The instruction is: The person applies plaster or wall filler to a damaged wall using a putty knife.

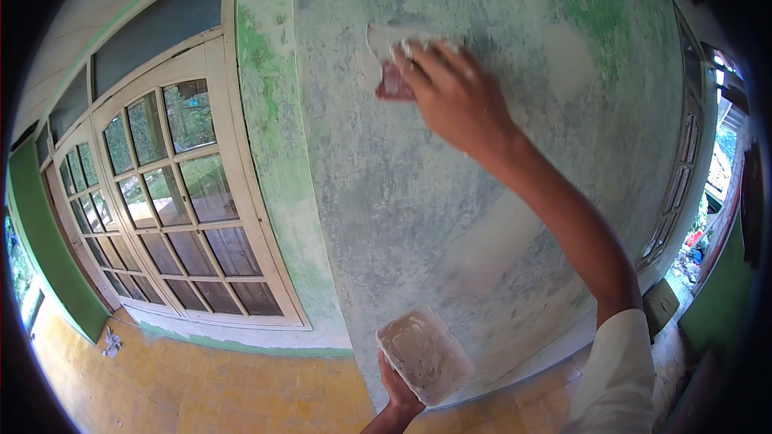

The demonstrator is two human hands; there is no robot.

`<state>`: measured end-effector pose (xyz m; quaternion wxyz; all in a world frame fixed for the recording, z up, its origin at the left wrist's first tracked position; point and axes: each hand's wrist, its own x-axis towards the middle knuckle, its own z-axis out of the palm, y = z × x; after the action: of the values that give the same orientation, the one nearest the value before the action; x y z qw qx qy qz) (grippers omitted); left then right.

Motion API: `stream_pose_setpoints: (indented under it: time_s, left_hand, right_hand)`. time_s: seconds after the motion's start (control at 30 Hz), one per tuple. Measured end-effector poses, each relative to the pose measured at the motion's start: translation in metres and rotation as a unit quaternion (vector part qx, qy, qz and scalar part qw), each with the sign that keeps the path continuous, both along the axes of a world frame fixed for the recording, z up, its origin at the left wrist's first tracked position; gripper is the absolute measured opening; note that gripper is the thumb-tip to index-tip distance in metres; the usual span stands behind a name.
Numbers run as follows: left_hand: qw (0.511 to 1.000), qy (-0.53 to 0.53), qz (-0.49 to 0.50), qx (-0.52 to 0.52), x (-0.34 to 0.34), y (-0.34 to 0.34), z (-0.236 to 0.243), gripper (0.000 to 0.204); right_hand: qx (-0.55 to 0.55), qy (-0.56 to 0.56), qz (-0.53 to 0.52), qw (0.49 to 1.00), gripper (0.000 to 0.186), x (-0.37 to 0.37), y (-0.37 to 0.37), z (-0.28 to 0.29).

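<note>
My right hand (454, 92) is raised to the upper part of the wall, its fingers closed over a flat red putty spreader (395, 83). White putty (388, 35) is smeared along the wall at the spreader's upper edge and around my fingertips. The rest of the spreader is hidden behind my hand. Low in front of the wall, my left hand (397, 386) grips a pale rectangular tub (426, 356) from below its left side. Whitish putty coats the inside of the tub, which is tilted toward me.
The wall (386, 209) is patchy grey and green, with smoother pale patches. To the left stand white-framed glass-paned doors (185, 185). Yellow tiles (241, 386) cover the floor. At the far right are a window frame (675, 169) and a dark green surface (716, 297).
</note>
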<state>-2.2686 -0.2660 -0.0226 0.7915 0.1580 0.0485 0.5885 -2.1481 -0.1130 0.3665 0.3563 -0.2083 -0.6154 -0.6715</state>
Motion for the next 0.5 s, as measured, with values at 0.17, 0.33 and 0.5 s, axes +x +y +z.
stream_pose_setpoints:
  time_s: [0.17,0.33,0.5]
  left_hand:
    - [1.0,-0.006,-0.018,-0.021,0.003,0.004,-0.005,0.078]
    - [1.0,-0.011,-0.002,0.003,-0.002,0.003,0.001,0.078]
    - [1.0,-0.006,-0.009,-0.012,0.0,0.002,0.002,0.079]
  right_hand:
    - [-0.062,-0.032,-0.008,0.998,0.038,0.001,-0.016,-0.061]
    - [-0.307,-0.054,0.13,0.941,0.026,0.006,-0.052,-0.049]
    - [-0.403,0.012,0.15,0.903,0.026,0.004,-0.056,0.02]
